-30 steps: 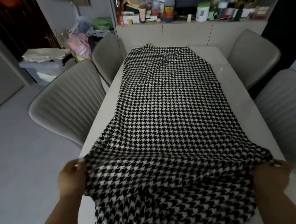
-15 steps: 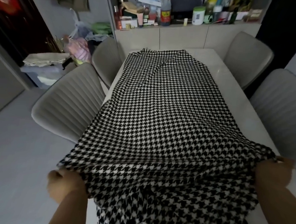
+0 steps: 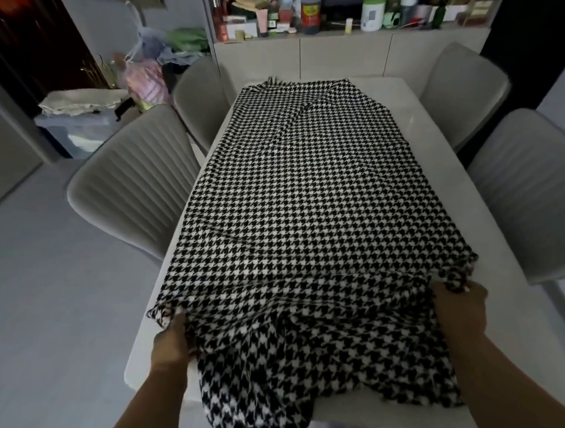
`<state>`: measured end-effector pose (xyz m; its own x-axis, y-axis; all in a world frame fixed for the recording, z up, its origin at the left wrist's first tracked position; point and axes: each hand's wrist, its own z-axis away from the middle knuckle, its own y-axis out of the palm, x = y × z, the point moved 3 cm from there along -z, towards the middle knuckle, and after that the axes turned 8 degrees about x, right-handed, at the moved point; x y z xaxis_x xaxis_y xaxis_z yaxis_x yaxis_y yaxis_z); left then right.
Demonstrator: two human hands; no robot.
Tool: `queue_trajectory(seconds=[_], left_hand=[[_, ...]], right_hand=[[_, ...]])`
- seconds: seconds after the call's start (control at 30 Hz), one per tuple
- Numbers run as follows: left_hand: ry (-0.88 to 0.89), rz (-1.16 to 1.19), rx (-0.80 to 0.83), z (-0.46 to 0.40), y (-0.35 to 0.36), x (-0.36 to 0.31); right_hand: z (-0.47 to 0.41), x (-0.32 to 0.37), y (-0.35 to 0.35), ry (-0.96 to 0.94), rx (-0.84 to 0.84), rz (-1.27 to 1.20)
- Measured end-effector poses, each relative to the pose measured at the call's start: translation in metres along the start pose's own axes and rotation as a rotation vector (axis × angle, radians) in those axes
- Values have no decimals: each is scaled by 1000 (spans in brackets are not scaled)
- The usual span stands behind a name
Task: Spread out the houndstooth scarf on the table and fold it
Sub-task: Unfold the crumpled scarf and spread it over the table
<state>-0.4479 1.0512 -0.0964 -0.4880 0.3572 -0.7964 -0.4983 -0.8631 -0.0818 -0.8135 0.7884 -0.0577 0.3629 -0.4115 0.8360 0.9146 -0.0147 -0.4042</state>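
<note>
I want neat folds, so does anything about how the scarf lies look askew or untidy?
Yes. The houndstooth scarf lies skewed across the table, its near end bunched and spilling over the near edge between the left hand and right hand. A diagonal crease shows near the far end.

Single head view, looking forward and down along table (image 3: 438,130), close above hands (image 3: 458,310)

The white table (image 3: 442,177) carries the houndstooth scarf (image 3: 307,215), spread lengthwise.

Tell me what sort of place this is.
Likely a home dining room: a white dining table with padded chairs around it, and a sideboard crowded with bottles and jars.
</note>
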Motion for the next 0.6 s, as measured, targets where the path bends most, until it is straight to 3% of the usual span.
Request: queue_trajectory(seconds=[0.1,0.23,0.4,0.53,0.6], left_hand=[[12,-169,96,14,0,21],[43,-235,357,55,16,30],[99,-200,448,74,0,38],[-6,-311,660,90,-38,20],[-95,-402,670,93,-62,15]], right_hand=[[22,-26,-3,88,7,-26],[58,-55,5,188,80,-58],[85,-67,-2,13,113,39],[82,-69,-49,4,-14,125],[84,-72,-70,-3,-46,264]])
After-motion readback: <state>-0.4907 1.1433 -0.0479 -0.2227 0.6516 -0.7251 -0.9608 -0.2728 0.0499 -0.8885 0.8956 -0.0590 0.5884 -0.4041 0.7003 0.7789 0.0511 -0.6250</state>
